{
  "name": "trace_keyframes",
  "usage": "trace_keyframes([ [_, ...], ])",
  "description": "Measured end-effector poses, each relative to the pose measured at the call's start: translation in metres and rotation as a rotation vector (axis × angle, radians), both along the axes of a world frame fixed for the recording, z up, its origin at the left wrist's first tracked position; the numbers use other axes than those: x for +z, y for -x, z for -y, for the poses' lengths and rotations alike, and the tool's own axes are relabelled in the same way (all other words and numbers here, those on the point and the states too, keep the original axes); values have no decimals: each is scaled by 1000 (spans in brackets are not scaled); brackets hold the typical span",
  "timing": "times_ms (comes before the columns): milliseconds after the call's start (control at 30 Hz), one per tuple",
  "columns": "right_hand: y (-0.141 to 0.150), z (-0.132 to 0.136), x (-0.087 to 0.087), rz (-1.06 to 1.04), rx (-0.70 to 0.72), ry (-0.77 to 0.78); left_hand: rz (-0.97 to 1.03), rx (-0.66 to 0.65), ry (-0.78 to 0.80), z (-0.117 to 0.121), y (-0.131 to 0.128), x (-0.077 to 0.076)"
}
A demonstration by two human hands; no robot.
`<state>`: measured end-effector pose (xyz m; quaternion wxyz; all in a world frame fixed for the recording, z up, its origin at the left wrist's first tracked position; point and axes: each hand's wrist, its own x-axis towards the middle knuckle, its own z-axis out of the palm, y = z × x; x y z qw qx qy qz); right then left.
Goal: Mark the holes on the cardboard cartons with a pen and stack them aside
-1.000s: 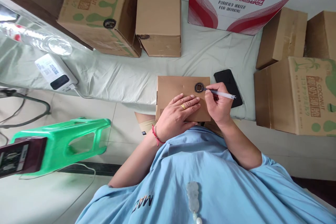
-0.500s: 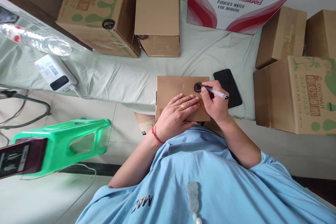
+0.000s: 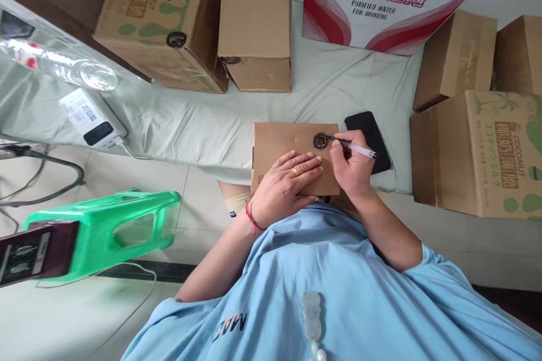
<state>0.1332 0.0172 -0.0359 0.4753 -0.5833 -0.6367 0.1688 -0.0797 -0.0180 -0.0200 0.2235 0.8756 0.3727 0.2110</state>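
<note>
A small brown cardboard box [image 3: 282,138] lies in front of me at the edge of the cloth-covered surface. My left hand [image 3: 293,183] rests flat on its top, fingers stretched out, a ring on one finger. Near the box's far right corner is a thick dark ring-shaped drawing [image 3: 320,141] with a bare brown centre. My right hand [image 3: 352,161] grips a pen [image 3: 358,148], its tip at the right edge of that drawing. Whether the tip touches the cardboard I cannot tell. Partly behind my right hand lies a black phone [image 3: 375,132].
Cardboard boxes stand at the back, among them a white and red water carton [image 3: 389,5]; a coconut carton [image 3: 508,158] is at the right. To the left lie a power bank [image 3: 93,118] with a cable and a plastic bottle [image 3: 63,65]. A green stool [image 3: 101,231] stands on the floor.
My right hand has moved slightly right with the pen, from over the ring drawing to its right edge, so more of the drawing shows. My left hand stays on the box.
</note>
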Motion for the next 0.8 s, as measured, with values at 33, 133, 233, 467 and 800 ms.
trace_keyframes([
  [33,0,0,0,3,-7,-1,-2,0,5,0,0,0],
  [133,1,2,1,5,-24,-13,0,3,18,0,0,0],
  [233,1,4,1,4,-24,-19,5,4,13,0,0,0],
  [467,1,10,1,7,-31,2,11,6,23,0,0,1],
  [800,3,17,6,43,-5,47,4,10,14,0,-1,1],
])
